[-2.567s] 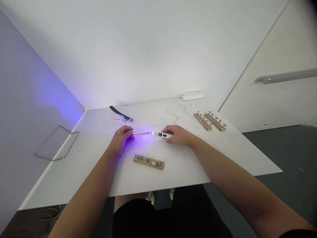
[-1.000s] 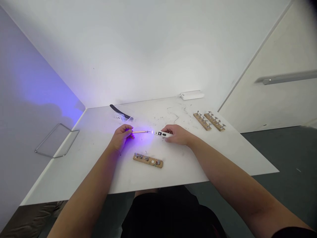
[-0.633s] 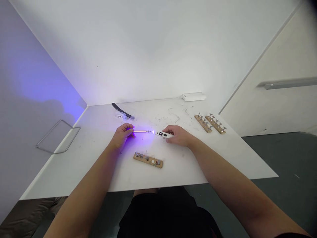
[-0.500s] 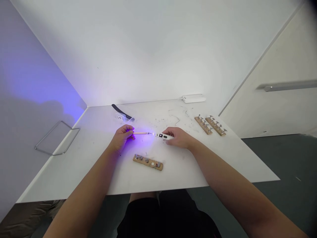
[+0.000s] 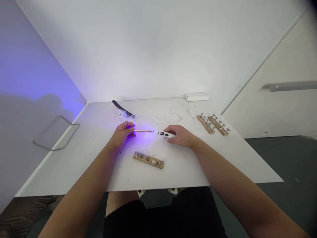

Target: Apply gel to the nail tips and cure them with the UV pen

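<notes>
My left hand point(image 5: 123, 133) pinches the end of a thin rose-gold rod point(image 5: 141, 131), which points right. From the right, my right hand point(image 5: 178, 135) grips a slim white lamp point(image 5: 167, 134) with a small dark display. Violet light from the lamp falls on the rod's tip and on my left hand. The rod's tip is close to the lamp's end; what it carries is too small to tell. Below them lies a wooden strip point(image 5: 148, 160) with several small metal stands and a white round piece.
Two more wooden strips point(image 5: 205, 124) point(image 5: 219, 125) with metal stands lie at the right. A black curved file point(image 5: 120, 106) and a clear plastic piece point(image 5: 122, 113) are at the back left. A white device point(image 5: 196, 96) is by the back wall; a metal frame point(image 5: 57, 133) stands left.
The camera view has shifted slightly, and more of my legs shows below the table. Both hands keep their holds, with the rod and lamp still end to end.
</notes>
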The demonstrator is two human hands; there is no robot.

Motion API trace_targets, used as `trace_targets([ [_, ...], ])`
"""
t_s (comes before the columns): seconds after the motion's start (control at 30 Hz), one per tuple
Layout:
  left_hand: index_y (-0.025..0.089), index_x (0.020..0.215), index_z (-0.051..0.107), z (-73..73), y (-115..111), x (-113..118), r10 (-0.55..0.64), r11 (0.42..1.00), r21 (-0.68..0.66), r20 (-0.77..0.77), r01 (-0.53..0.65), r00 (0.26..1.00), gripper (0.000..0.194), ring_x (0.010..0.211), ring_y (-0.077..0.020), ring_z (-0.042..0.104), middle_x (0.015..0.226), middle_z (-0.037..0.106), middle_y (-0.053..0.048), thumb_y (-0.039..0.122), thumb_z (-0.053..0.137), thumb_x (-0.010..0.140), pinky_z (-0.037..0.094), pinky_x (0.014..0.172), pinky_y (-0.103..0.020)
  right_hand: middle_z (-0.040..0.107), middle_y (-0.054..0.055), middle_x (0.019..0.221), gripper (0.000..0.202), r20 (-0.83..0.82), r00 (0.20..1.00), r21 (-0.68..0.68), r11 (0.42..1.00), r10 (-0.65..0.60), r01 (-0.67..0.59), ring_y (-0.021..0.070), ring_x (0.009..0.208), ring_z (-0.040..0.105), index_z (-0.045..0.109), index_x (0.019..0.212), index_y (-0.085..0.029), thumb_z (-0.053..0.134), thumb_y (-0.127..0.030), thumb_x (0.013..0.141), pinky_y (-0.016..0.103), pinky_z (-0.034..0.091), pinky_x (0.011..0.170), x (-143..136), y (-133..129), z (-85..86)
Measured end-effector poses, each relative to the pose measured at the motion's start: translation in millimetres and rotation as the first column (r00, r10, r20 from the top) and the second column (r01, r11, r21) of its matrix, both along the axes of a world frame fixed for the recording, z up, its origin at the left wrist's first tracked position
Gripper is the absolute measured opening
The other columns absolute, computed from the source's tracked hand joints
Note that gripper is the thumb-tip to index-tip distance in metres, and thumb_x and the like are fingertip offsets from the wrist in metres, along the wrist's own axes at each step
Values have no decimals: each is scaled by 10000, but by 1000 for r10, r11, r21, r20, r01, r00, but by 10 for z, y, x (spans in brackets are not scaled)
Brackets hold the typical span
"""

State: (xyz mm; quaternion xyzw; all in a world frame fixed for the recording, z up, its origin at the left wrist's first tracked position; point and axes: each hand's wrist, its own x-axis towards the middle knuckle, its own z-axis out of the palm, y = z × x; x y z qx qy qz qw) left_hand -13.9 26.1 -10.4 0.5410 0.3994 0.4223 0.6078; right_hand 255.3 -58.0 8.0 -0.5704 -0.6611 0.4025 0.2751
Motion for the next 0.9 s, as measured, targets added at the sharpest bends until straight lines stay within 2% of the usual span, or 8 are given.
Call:
trace_targets([
  [0.27, 154, 815, 568, -40, 23, -7, -14, 1000, 16, -10, 14, 1000, 186, 524, -97, 559, 602, 559, 27, 199, 645, 652, 445, 593, -244, 632, 24, 887, 281, -8, 1000, -8, 1000, -12, 12, 169, 792, 576, 610, 924, -198, 618, -189, 644, 284, 443, 690, -13, -9, 28],
  [0.9, 152, 833, 562, -9, 2, -7, -29, 999, 25, -37, 30, 999, 165, 545, -93, 560, 623, 552, 27, 192, 620, 684, 435, 624, -247, 636, 22, 918, 289, -21, 1000, -32, 999, -6, 5, 173, 815, 585, 601, 951, -212, 601, -196, 663, 289, 452, 697, -5, -3, 10],
])
